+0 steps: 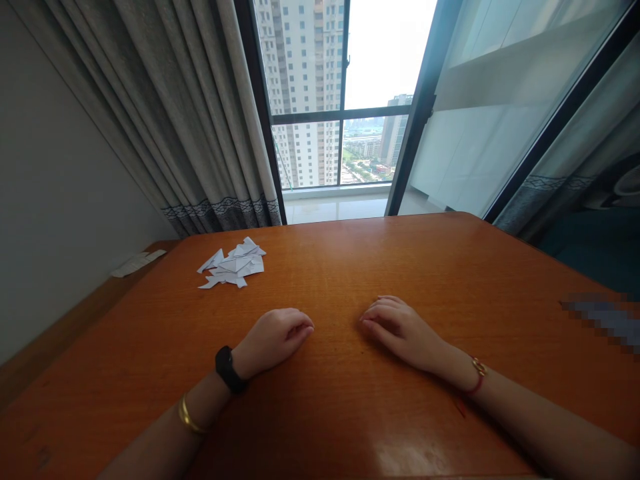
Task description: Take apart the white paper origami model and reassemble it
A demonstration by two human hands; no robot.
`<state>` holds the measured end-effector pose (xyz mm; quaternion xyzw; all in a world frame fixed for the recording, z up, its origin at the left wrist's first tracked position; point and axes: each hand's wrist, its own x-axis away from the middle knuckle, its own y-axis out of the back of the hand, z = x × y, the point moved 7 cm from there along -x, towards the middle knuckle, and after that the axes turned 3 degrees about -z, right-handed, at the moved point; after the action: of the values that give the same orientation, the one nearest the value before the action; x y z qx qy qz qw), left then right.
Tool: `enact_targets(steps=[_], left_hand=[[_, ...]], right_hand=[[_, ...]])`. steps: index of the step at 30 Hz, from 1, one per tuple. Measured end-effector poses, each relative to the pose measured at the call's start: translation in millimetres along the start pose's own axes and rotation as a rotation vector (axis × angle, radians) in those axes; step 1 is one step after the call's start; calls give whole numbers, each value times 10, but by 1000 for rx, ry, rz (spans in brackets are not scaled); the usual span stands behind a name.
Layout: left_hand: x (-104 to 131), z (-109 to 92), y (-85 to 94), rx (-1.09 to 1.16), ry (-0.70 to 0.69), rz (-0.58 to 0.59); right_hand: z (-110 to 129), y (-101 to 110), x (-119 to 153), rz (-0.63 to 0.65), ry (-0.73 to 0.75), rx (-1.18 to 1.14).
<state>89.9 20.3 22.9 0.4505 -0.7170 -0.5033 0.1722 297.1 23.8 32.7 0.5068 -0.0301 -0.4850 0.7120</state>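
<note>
My left hand (274,337) rests on the wooden table (320,413), its fingers curled in and the thumb lying against them. Nothing shows in its grasp. Across a short gap to the right lies my right hand (400,331), also loosely closed, thumb near the fingertips, with no object seen in it. A small pile of folded and torn white paper pieces (236,264) sits beyond my left hand, toward the far left corner; neither hand touches it. A black wristband (229,369) and a gold bangle (189,415) circle the left wrist and forearm.
At the table's right edge is a blurred-out bluish object (605,320). A pale flat strip (139,263) lies on a ledge by the left wall. Behind the table hang grey curtains (200,120) beside a window (343,117).
</note>
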Motion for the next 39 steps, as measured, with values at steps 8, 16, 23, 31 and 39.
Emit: enact_targets(steps=[8, 16, 23, 31, 39], left_hand=[[-1, 0, -2, 6, 0, -5], [-1, -13, 4, 1, -1, -1], [-4, -8, 8, 2, 0, -5], [-2, 2, 1, -3, 1, -1], [6, 0, -2, -5, 0, 2]], right_hand=[[-7, 1, 4, -2, 1, 0], [-9, -3, 2, 10, -9, 1], [-7, 1, 7, 4, -5, -3], [-9, 2, 3, 8, -3, -7], [4, 11, 1, -2, -2, -1]])
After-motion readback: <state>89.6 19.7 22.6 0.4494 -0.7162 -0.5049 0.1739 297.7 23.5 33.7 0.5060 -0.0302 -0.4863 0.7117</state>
